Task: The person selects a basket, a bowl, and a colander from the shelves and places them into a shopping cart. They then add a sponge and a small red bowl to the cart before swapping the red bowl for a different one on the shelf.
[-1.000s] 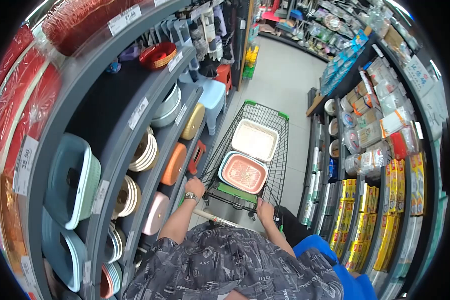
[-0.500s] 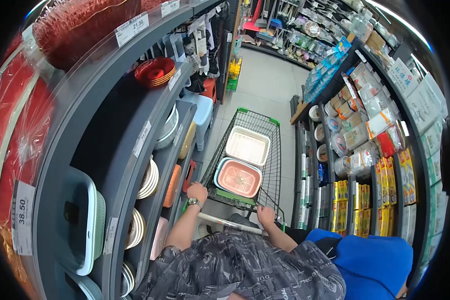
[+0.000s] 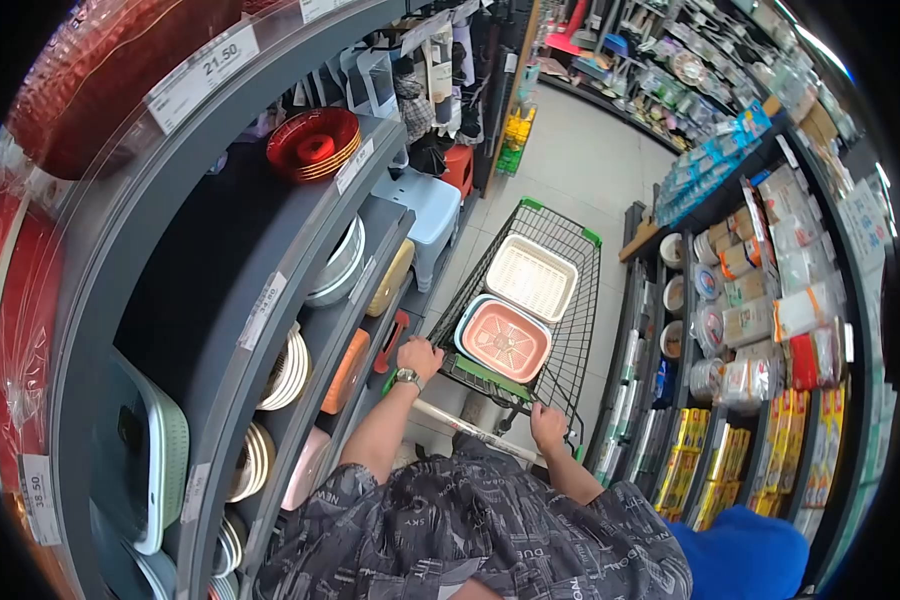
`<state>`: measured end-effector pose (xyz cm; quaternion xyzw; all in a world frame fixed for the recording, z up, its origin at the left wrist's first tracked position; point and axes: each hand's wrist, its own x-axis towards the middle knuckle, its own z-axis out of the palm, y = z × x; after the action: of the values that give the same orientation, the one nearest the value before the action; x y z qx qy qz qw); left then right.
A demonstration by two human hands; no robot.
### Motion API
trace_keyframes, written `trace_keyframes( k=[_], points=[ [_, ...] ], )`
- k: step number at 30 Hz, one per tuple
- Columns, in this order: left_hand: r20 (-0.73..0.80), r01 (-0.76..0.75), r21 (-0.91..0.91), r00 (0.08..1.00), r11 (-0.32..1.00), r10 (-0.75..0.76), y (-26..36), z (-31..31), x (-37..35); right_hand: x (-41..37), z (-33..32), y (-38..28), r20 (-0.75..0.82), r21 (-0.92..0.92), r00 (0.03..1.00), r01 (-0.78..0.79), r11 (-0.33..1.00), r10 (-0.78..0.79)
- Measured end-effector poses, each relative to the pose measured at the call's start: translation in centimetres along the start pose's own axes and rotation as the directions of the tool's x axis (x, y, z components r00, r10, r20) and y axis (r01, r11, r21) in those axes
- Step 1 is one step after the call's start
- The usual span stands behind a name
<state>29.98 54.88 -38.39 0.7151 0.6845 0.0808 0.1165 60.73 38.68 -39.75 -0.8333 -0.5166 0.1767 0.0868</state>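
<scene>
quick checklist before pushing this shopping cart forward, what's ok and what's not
1. Left hand and right hand at the rear of the black wire shopping cart with green corners: ok. Firmness of grip: cannot tell.
2. White rectangular plastic basket inside the cart: ok.
3. Pink plastic basket nested on a light-blue plastic basket inside the cart: ok.
4. Light-blue plastic stool apart from the cart: ok, grey tiled floor shows between.
5. Elbow room on the right: perhaps not ok, bright blue fabric shows close beside the dark patterned shirt.
6. Wheels pointing straight: cannot tell, too hidden.
</scene>
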Motion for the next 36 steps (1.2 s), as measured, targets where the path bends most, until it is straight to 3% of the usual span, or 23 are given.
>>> trace_keyframes(
  k=[1, 3, 4, 5, 7, 9, 11, 14, 15, 17, 18, 21, 27, 29, 30, 31, 33, 36],
  points=[
    [0.003, 0.021, 0.001, 1.000, 1.000, -0.021, 0.4, -0.1, 0.5, 0.8, -0.4, 0.0, 0.014, -0.005, 1.000, 0.015, 1.000, -0.015],
    [-0.046, -0.091, 0.008, 0.995, 0.996, 0.091, 0.8, -0.5, 2.0, 2.7, -0.9, -0.2, -0.003, 0.018, 1.000, 0.027, 0.999, -0.027],
    [0.082, -0.029, -0.010, 0.996, 1.000, 0.030, 1.0, 0.1, 3.1, 3.6, -0.8, 0.3, 0.010, 0.014, 0.999, 0.042, 0.999, -0.042],
    [0.079, -0.008, -0.011, 0.997, 1.000, 0.009, 1.1, 0.9, 3.6, 4.8, -0.7, 0.5, -0.010, 0.012, 0.999, 0.041, 0.999, -0.041],
    [0.014, -0.089, 0.070, 0.996, 0.994, 0.088, 1.6, 0.7, 4.4, 7.3, -0.6, 0.9, -0.022, 0.011, 0.998, 0.065, 0.998, -0.065],
    [0.009, -0.049, 0.075, 0.999, 0.996, 0.049, 2.4, 0.5, 4.5, 9.3, -1.1, 1.2, 0.055, 0.028, 0.997, 0.052, 0.998, -0.053],
    [-0.134, 0.006, 0.097, 0.991, 0.995, 0.007, 2.9, 0.5, 4.1, 11.1, -1.7, 1.2, 0.114, 0.033, 0.991, 0.071, 0.997, -0.075],
    [-0.125, 0.056, 0.059, 0.991, 0.997, -0.048, 3.4, -0.1, 3.5, 15.2, 0.8, 3.5, 0.025, -0.075, 0.967, 0.256, 0.964, -0.255],
    [-0.166, 0.054, 0.025, 0.985, 0.998, -0.049, 3.5, -0.1, 4.0, 15.9, 0.3, 2.9, 0.033, -0.076, 0.961, 0.276, 0.958, -0.275],
    [-0.183, 0.086, -0.004, 0.979, 0.996, -0.085, 4.5, -0.8, 4.2, 16.2, -2.2, 0.6, -0.095, -0.101, 0.916, 0.380, 0.919, -0.390],
    [-0.206, 0.092, -0.028, 0.974, 0.995, -0.095, 4.9, -0.9, 4.5, 16.4, -3.0, -0.7, -0.070, -0.091, 0.912, 0.398, 0.913, -0.405],
    [-0.244, 0.092, -0.064, 0.964, 0.994, -0.105, 6.1, -0.7, 5.6, 17.0, -3.2, -3.4, 0.060, -0.001, 0.933, 0.356, 0.935, -0.355],
    [-0.150, 0.143, -0.149, 0.975, 0.978, -0.166, 8.2, -1.2, 7.0, 20.8, -1.5, -3.0, -0.038, -0.111, 0.949, 0.306, 0.945, -0.312],
    [-0.396, -0.041, 0.014, 0.917, 0.999, 0.043, 8.6, -0.4, 7.0, 21.7, -2.5, -3.2, -0.018, -0.109, 0.960, 0.276, 0.955, -0.280],
    [-0.287, -0.154, -0.087, 0.950, 0.984, 0.123, 9.4, -2.0, 6.4, 22.2, -2.6, -3.1, -0.021, -0.108, 0.959, 0.277, 0.955, -0.281],
    [-0.282, -0.153, -0.081, 0.951, 0.985, 0.125, 9.5, -0.9, 5.9, 22.5, -2.6, -3.1, -0.017, -0.102, 0.960, 0.276, 0.956, -0.279],
    [-0.263, -0.365, -0.119, 0.908, 0.923, 0.325, 10.7, 0.7, 4.4, 23.4, -2.8, -2.8, -0.009, -0.095, 0.963, 0.267, 0.959, -0.269],
    [-0.255, -0.316, -0.126, 0.927, 0.940, 0.277, 12.2, 1.2, 4.1, 24.3, -3.0, -2.5, -0.010, -0.099, 0.960, 0.276, 0.956, -0.278]
  ],
)
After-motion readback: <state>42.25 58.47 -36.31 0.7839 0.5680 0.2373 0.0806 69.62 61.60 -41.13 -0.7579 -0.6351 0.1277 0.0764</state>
